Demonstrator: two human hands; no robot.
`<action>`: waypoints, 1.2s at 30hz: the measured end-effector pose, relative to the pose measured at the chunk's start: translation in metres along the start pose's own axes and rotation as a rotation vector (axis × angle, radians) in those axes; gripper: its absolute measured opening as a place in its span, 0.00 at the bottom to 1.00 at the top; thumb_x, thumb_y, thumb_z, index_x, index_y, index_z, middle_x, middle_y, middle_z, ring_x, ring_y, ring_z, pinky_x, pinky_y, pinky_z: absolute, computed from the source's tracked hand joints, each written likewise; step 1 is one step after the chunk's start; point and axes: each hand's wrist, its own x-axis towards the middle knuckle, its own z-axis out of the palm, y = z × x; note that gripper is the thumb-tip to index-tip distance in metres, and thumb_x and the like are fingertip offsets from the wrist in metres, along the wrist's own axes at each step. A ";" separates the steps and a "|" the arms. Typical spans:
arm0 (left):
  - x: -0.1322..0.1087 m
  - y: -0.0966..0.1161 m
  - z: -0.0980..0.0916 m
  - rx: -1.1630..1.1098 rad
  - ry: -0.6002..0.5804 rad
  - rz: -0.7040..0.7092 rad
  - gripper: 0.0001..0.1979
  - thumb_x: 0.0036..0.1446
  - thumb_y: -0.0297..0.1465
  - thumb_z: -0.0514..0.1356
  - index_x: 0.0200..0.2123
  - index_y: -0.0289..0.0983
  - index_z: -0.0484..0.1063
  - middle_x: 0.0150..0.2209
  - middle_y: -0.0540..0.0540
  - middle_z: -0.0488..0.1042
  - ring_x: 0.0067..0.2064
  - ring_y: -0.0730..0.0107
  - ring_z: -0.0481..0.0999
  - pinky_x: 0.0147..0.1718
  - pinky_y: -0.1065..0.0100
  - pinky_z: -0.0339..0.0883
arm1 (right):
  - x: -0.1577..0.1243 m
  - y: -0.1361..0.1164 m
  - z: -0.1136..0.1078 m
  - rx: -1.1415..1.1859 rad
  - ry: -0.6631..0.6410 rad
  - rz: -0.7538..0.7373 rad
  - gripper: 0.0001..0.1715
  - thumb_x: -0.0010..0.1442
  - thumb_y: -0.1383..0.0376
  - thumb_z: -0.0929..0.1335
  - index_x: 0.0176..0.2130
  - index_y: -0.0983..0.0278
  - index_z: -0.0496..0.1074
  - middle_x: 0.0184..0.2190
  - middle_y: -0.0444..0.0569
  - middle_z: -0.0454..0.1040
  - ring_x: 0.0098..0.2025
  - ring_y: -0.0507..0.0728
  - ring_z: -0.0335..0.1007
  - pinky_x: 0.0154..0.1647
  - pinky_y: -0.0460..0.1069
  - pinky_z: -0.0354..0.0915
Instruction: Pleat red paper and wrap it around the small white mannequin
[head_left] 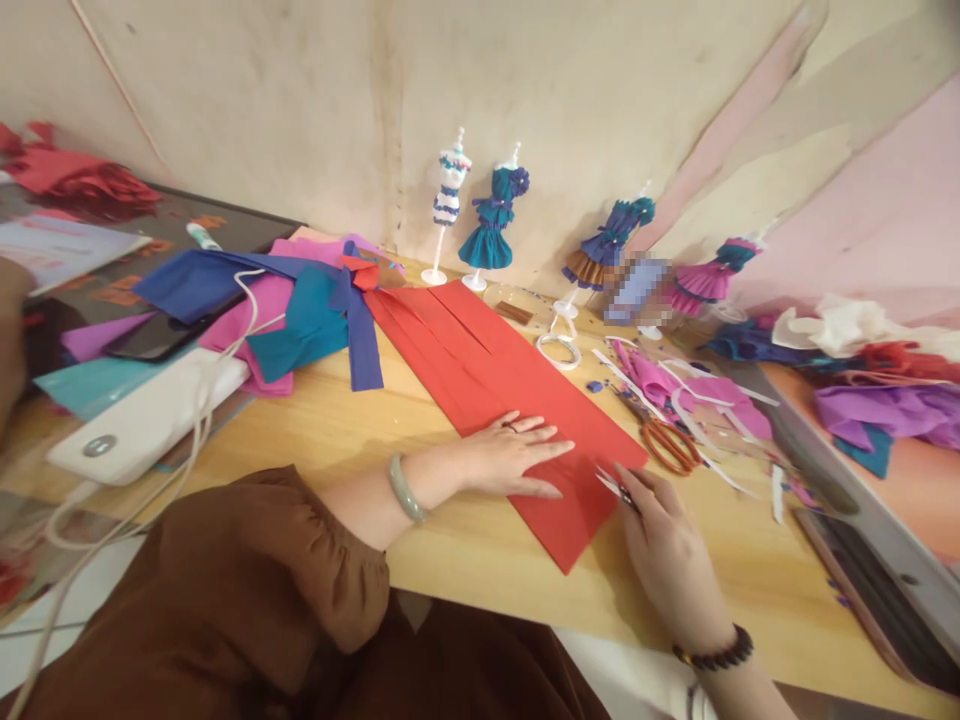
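Observation:
A long red sheet [517,375], crepe paper or cloth, lies slantwise across the wooden table, with creases and a fold along its far part. My left hand [517,455] rests flat on its near half, fingers spread, holding nothing. At the sheet's near right edge, my right hand [660,535] grips small silver scissors [615,486]. Their pointed blades are slightly apart and lie over the red sheet; the handles are mostly hidden in my fingers. Just beyond that hand is a larger pair of scissors with orange handles [670,446].
Small dress forms in ruffled outfits [491,225] stand along the wall. Blue, teal and pink pieces [307,320] pile up at left beside a white power bank [146,420] with a cable. Tape [559,351], pink scraps [720,400] and a phone [862,590] lie right.

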 end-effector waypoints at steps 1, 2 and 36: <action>0.000 0.002 -0.001 -0.034 -0.003 0.002 0.39 0.63 0.56 0.44 0.70 0.40 0.45 0.71 0.44 0.44 0.72 0.58 0.39 0.68 0.50 0.33 | 0.005 0.005 0.005 -0.015 0.000 -0.028 0.23 0.67 0.62 0.58 0.56 0.66 0.69 0.48 0.61 0.71 0.49 0.65 0.70 0.48 0.60 0.69; 0.000 0.003 -0.003 -0.071 0.001 0.005 0.40 0.63 0.55 0.44 0.70 0.39 0.45 0.71 0.44 0.45 0.72 0.59 0.38 0.68 0.52 0.34 | 0.010 0.010 0.011 -0.028 -0.013 -0.059 0.23 0.67 0.63 0.58 0.56 0.66 0.69 0.49 0.61 0.71 0.50 0.65 0.69 0.50 0.61 0.68; -0.003 -0.024 -0.023 0.308 0.337 0.070 0.15 0.64 0.37 0.57 0.46 0.35 0.75 0.46 0.42 0.76 0.49 0.59 0.69 0.48 0.62 0.65 | 0.006 0.035 -0.024 0.182 -0.090 0.309 0.21 0.64 0.49 0.61 0.46 0.60 0.70 0.33 0.50 0.80 0.30 0.58 0.78 0.29 0.49 0.72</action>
